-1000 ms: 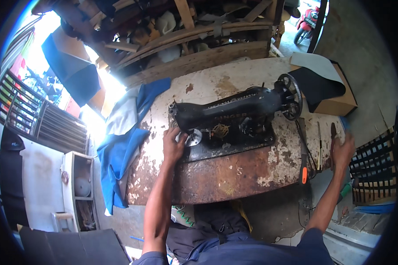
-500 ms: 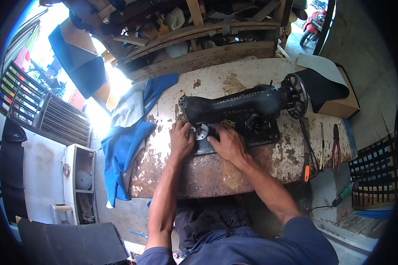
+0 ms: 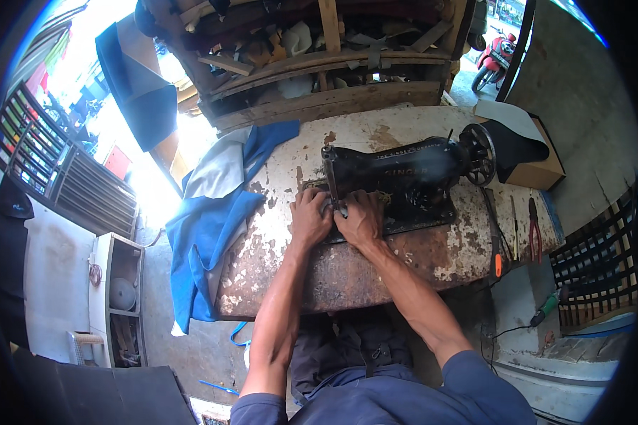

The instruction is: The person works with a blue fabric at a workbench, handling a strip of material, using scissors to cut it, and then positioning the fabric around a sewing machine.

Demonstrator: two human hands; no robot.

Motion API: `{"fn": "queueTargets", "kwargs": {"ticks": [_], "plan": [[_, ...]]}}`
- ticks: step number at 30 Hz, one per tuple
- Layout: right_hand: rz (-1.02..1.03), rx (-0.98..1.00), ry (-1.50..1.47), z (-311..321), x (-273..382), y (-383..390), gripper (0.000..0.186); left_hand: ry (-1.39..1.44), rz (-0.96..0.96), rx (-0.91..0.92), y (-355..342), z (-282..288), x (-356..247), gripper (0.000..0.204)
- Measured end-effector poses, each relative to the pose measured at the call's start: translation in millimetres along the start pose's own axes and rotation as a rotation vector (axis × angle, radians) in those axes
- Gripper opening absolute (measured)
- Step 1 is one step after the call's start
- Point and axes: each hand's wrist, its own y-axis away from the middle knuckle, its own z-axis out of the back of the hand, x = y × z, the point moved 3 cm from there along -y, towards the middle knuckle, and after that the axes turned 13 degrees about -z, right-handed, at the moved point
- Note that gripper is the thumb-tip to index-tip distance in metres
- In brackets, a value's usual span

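Observation:
A black sewing machine (image 3: pixel 397 173) stands on the worn worktable (image 3: pixel 276 262), its handwheel (image 3: pixel 478 154) to the right. Both hands meet low at the machine's left end, beside the needle bar. My left hand (image 3: pixel 311 218) has its fingers curled at the needle area, with a bit of shiny metal near the fingertips. Just across from it, my right hand (image 3: pixel 360 219) is closed, its thumb at a small pale piece and its fingers bent over the machine bed. The hands hide most of what they hold, and its kind does not show.
Blue and grey fabric (image 3: pixel 216 209) drapes over the table's left edge. An orange-tipped tool (image 3: pixel 497 263) and red-handled pliers (image 3: pixel 534 234) lie at the right. Behind them stands a cardboard box (image 3: pixel 535 166) with black material. A cluttered wooden shelf (image 3: pixel 333 106) rises behind.
The view has shifted, so the machine appears farther right. My hands have drawn closer together, my right moving in toward my left. The round silvery plate that showed between them is now covered.

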Motion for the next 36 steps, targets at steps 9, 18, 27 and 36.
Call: {"fn": "queueTargets", "kwargs": {"ticks": [9, 18, 27, 36], "plan": [[0.062, -0.131, 0.114, -2.9, 11.8, 4.3, 0.029, 0.051, 0.01, -0.06, 0.1, 2.2, 1.0, 0.031], [-0.011, -0.037, 0.097, -9.5, 8.3, 4.5, 0.033, 0.069, 0.081, -0.04, -4.6, -0.8, 0.0, 0.021], [-0.009, -0.046, 0.103, -9.2, 6.3, 4.4, 0.034, 0.068, 0.081, -0.021, -6.6, 2.7, -1.7, 0.022], [0.019, -0.07, 0.071, -6.0, 11.1, 6.1, 0.032, 0.014, 0.119, 0.025, -5.2, -3.6, 4.7, 0.024]]}}
